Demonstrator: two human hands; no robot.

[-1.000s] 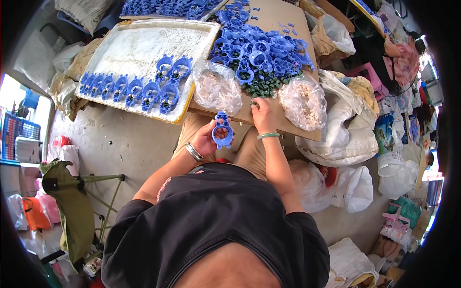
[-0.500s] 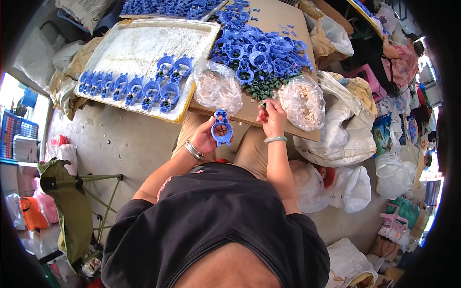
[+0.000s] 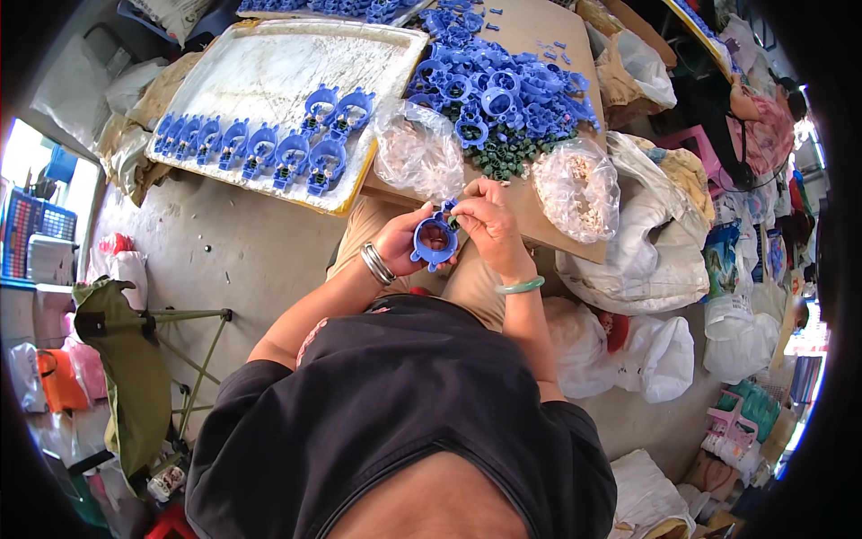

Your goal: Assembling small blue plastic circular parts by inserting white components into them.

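My left hand (image 3: pixel 395 244) holds a blue plastic figure part (image 3: pixel 433 256) with a large ring and small knobs on its edge. Fingers show behind the ring opening. My right hand (image 3: pixel 492 229) is closed in a pinch at the narrow upper end of that part, with a small dark green piece (image 3: pixel 453 222) at its fingertips, partly hidden. Just beyond my hands, a heap of dark green pieces (image 3: pixel 498 162) lies on the brown board (image 3: pixel 530 18), between two clear bags of small pale pieces, a left bag (image 3: pixel 417 153) and a right bag (image 3: pixel 575 193).
Behind the green pieces is a large pile of blue parts (image 3: pixel 498 94). A white tray (image 3: pixel 296 67) at left carries rows of similar blue parts (image 3: pixel 260 148). White sacks (image 3: pixel 628 260) stand at right, a green folding stool (image 3: pixel 126 368) at left. Another person (image 3: pixel 763 126) sits far right.
My right hand has moved left from beside the green heap to the blue part, bringing the green piece against it. My left hand has shifted slightly right with the part. The view has shifted slightly.
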